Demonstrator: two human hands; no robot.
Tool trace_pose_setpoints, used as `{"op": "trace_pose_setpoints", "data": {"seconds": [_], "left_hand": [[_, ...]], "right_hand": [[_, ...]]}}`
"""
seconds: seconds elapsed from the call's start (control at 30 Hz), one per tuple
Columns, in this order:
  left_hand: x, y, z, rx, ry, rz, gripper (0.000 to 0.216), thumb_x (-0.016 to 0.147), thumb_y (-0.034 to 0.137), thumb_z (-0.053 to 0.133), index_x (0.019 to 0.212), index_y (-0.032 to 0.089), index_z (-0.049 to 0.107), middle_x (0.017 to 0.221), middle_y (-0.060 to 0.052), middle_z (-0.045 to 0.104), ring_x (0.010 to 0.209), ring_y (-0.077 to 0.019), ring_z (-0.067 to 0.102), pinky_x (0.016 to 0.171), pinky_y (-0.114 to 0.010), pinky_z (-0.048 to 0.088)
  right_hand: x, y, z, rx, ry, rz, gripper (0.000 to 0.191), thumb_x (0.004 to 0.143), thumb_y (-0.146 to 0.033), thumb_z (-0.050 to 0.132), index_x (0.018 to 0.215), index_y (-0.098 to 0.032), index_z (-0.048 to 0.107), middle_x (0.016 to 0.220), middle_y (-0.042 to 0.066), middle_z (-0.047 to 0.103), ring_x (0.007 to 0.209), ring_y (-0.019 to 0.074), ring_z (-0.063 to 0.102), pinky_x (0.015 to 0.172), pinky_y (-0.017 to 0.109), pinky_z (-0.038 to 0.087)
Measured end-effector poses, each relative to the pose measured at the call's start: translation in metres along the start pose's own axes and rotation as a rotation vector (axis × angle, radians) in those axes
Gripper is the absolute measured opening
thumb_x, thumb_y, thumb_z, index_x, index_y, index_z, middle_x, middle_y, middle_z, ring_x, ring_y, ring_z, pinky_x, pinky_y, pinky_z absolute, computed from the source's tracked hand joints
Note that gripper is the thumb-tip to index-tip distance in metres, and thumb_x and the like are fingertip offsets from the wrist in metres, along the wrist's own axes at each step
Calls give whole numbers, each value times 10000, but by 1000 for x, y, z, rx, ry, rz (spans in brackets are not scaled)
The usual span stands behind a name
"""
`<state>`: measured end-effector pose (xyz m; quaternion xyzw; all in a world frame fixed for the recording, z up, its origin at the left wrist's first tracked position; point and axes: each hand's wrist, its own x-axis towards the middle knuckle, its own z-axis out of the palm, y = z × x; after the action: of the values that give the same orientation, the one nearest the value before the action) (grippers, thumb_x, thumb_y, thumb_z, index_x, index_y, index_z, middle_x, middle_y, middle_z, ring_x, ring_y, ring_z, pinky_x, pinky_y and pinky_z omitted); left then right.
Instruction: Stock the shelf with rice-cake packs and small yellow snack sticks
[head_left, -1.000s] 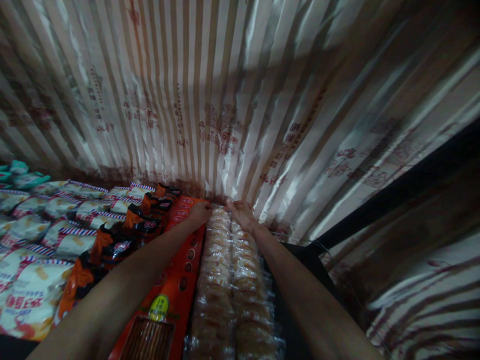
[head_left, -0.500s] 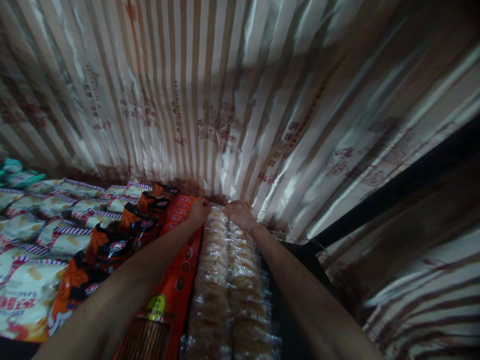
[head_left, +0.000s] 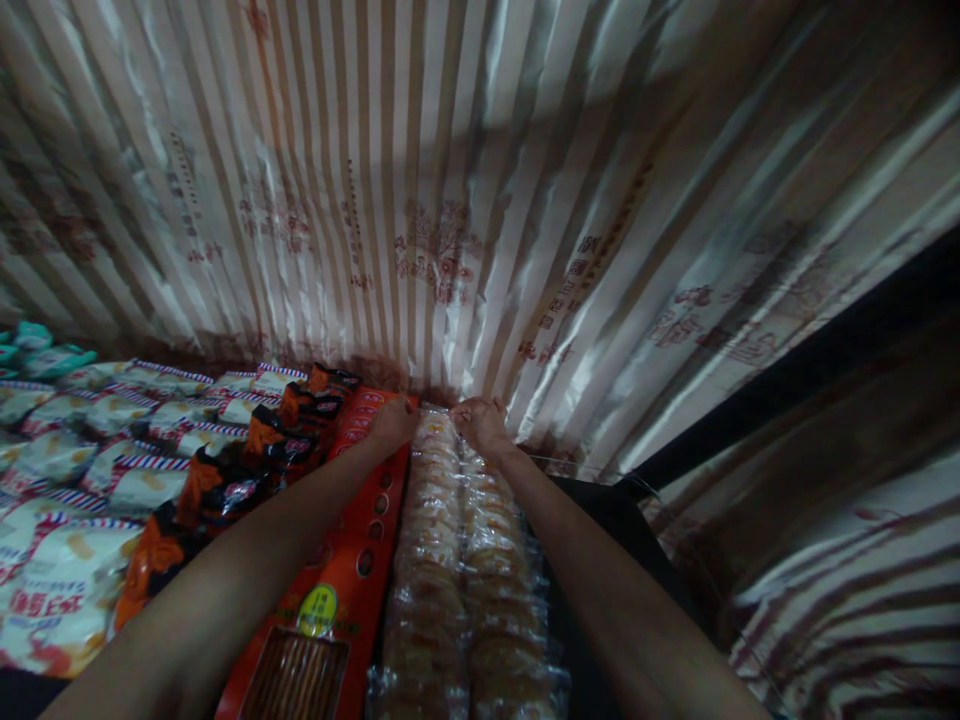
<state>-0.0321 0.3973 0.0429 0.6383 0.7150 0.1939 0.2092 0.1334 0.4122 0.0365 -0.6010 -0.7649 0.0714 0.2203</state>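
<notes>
Two rows of clear-wrapped round cakes or biscuits, a left row (head_left: 429, 540) and a right row (head_left: 499, 570), run away from me side by side. Both my hands reach to their far end. My left hand (head_left: 396, 422) is closed, fingertips pinched at the left edge of the farthest wrapped cake (head_left: 435, 422) in the left row. At that packet's right edge, above the far end of the right row, my right hand (head_left: 480, 425) is closed too. Dim light blurs the fingertips. Beneath my left wrist lie orange-red boxes (head_left: 386, 500) with a window showing brown sticks.
Left of the boxes stand orange-and-black snack bags (head_left: 214, 490), then rows of white snack bags (head_left: 56, 600) and teal packets (head_left: 49, 355). A striped, printed curtain (head_left: 442, 150) hangs behind. A dark bar (head_left: 750, 400) slants down at the right to a black surface (head_left: 592, 510).
My hands stay at the far end of the rows, with only slight finger movement. The view has shifted a little; the goods keep their places.
</notes>
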Motion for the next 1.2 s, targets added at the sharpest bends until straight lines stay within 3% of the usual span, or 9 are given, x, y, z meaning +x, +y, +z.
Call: {"op": "trace_pose_setpoints", "data": {"seconds": [0.33, 0.5, 0.6, 0.8, 0.9, 1.0, 1.1, 1.2], "left_hand": [[-5, -9, -4, -65, -109, 198, 145, 767, 209, 539, 760, 166, 677, 756, -10, 690, 759, -127, 597, 668, -187, 431], [-5, -2, -6, 1, -136, 272, 165, 739, 154, 534, 802, 154, 687, 803, -25, 691, 747, -123, 592, 669, -190, 431], [-3, -2, -4, -7, -82, 253, 204, 762, 124, 487, 845, 131, 673, 854, -50, 688, 770, -119, 593, 687, -190, 427], [-6, 2, 1, -39, -31, 68, 227, 773, 135, 458, 893, 112, 650, 875, -87, 682, 798, -149, 601, 719, -235, 435], [-8, 5, 2, -49, -11, 33, 226, 781, 155, 466, 916, 113, 641, 896, -94, 680, 818, -160, 602, 734, -247, 435], [-9, 5, 2, -54, -4, 32, 220, 786, 157, 463, 909, 116, 642, 904, -92, 679, 821, -156, 601, 732, -240, 433], [-9, 3, 4, -67, -8, 30, 216, 789, 155, 459, 906, 127, 638, 893, -79, 679, 807, -145, 601, 724, -232, 435], [-11, 3, 4, -81, -5, 21, 215, 793, 165, 458, 922, 139, 628, 915, -72, 679, 818, -141, 604, 729, -230, 438]], "right_hand": [[1, 5, 8, 10, 29, -13, 178, 762, -180, 543, 744, -244, 709, 879, 27, 720, 945, 207, 607, 1006, 472, 238], [1, 5, 10, 7, 39, -21, 200, 761, -181, 530, 680, -245, 702, 839, 14, 721, 895, 204, 618, 987, 458, 263], [1, 4, 9, 15, 26, -27, 195, 760, -171, 534, 686, -235, 703, 798, 15, 720, 868, 201, 623, 976, 455, 278], [-3, 1, 2, 38, -5, -9, 184, 783, -179, 536, 736, -237, 704, 852, 19, 717, 914, 204, 612, 996, 491, 240], [-5, 1, -2, 49, -32, -42, 237, 833, -290, 502, 715, -240, 701, 799, 16, 712, 893, 200, 615, 997, 500, 231], [-5, 3, -3, 88, -37, -48, 205, 795, -399, 566, 727, -261, 702, 848, 10, 712, 938, 210, 602, 1004, 504, 219], [-4, 4, -3, 105, -63, -24, 95, 740, -323, 643, 739, -247, 700, 893, 15, 712, 969, 209, 591, 1000, 476, 244], [-3, 2, -5, 63, -106, -5, 91, 752, -208, 602, 744, -217, 691, 883, 26, 712, 965, 197, 588, 998, 460, 253]]}}
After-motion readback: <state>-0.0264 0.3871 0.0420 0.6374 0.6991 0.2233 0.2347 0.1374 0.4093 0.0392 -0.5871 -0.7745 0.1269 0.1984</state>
